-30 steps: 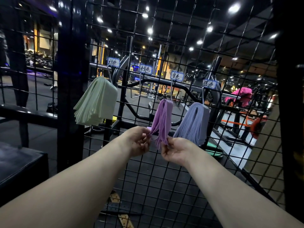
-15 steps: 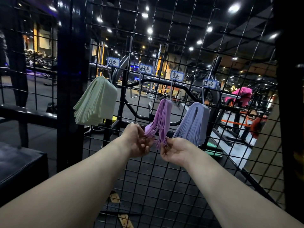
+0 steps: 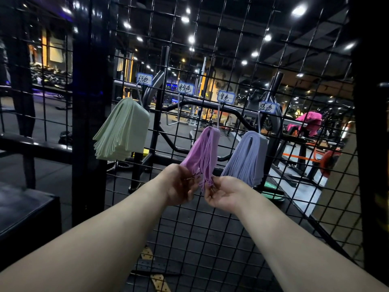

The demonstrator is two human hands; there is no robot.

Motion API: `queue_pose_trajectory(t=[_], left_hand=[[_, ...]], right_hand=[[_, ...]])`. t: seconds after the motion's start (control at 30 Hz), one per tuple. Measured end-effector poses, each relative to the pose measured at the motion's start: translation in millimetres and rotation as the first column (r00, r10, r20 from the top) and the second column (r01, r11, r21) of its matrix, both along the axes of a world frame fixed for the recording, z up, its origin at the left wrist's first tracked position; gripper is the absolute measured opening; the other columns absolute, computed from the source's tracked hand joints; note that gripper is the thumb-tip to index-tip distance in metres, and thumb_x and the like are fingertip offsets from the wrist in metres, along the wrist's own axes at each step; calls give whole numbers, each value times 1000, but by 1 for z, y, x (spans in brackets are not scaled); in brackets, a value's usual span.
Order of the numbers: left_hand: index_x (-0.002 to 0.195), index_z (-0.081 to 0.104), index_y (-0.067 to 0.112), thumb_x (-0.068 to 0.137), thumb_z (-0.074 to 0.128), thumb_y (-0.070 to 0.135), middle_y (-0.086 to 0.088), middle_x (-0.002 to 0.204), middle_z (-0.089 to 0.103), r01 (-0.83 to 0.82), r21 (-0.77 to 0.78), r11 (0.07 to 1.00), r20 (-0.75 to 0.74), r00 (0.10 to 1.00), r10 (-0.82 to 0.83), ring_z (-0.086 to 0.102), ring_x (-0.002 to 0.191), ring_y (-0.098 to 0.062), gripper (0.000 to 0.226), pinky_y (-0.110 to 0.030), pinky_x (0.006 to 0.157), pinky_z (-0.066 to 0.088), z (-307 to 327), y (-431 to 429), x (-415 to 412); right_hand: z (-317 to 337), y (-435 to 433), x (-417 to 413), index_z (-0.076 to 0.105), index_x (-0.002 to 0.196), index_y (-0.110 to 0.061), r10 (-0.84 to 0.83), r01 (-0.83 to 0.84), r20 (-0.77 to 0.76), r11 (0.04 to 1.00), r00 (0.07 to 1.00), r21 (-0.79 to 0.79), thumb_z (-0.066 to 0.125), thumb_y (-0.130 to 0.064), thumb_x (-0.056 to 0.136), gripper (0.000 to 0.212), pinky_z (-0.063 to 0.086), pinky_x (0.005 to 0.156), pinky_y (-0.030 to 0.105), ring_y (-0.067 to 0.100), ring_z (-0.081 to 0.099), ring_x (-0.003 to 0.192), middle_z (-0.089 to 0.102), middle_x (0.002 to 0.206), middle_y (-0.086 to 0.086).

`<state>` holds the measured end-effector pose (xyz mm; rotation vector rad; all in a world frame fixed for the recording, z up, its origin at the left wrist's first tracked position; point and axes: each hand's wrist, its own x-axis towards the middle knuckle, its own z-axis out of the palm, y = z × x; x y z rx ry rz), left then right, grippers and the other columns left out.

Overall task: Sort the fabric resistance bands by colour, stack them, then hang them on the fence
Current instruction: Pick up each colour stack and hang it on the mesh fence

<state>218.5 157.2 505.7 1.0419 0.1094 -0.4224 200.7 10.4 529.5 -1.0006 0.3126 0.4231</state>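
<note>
Purple bands (image 3: 205,150): lower ends drawn slightly further left than a second ago, fanned out. They hang mid-fence (image 3: 210,228) under a handwritten label (image 3: 225,97). Left hand (image 3: 181,184) pinches the left ends; right hand (image 3: 223,192) pinches the right ends. Green bands (image 3: 122,129) hang at the fence's left; blue bands (image 3: 248,154) hang just right of the purple.

Three bundles of bands hang on the fence (image 3: 231,228): one green bundle (image 3: 122,129) at the left, one purple bundle (image 3: 203,152) in the middle, one blue bundle (image 3: 247,157) at the right. Four handwritten labels (image 3: 225,97) sit above them.
</note>
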Motion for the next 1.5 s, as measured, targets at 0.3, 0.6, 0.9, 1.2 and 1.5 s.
queue_pose_trajectory(t=[0.3, 0.6, 0.9, 1.2, 1.5], left_hand=[[79, 58, 17, 75, 35, 8, -2, 66, 61, -82, -6, 997, -3, 997, 82, 55, 60, -20, 25, -28, 62, 36, -1, 0, -4], [73, 60, 18, 92, 40, 15, 6, 61, 57, -114, 66, 991, 2, 993, 114, 44, 57, -10, 28, -25, 57, 30, 1, 0, -3], [72, 59, 21, 101, 48, 26, 8, 56, 54, -72, 120, 990, -8, 997, 74, 42, 49, -6, 31, -19, 53, 29, -4, -9, 1], [72, 60, 19, 98, 51, 31, 5, 58, 54, -16, 173, 985, -36, 999, 22, 45, 44, -7, 30, -19, 52, 33, -1, -12, 7], [74, 58, 17, 100, 49, 24, 4, 53, 54, 9, 242, 970, -56, 998, 5, 45, 41, -8, 29, -19, 51, 31, 4, -12, 8]], right_hand=[[-1, 0, 3, 64, 90, -10, 14, -14, 6, 1000, 1000, -18, 46, -13, 103, 22, 40, 65, 22, 9, 50, 63, 62, 85, 3], [0, 2, 1, 63, 85, -6, 4, -4, 5, 1000, 1000, 11, 47, -11, 102, 23, 38, 65, 20, 10, 48, 62, 61, 80, 5], [2, 4, -3, 61, 82, -6, -1, 1, 12, 1000, 1000, 2, 47, -9, 102, 24, 37, 66, 21, 10, 47, 63, 59, 77, 4], [1, 4, 0, 62, 83, -7, 5, -5, 12, 1000, 1000, -7, 47, -8, 101, 24, 36, 65, 20, 9, 47, 63, 57, 77, 2], [-2, 2, 5, 63, 80, -7, 3, -2, 10, 1000, 1000, -21, 50, -8, 100, 24, 38, 65, 21, 9, 48, 61, 60, 70, 2]])
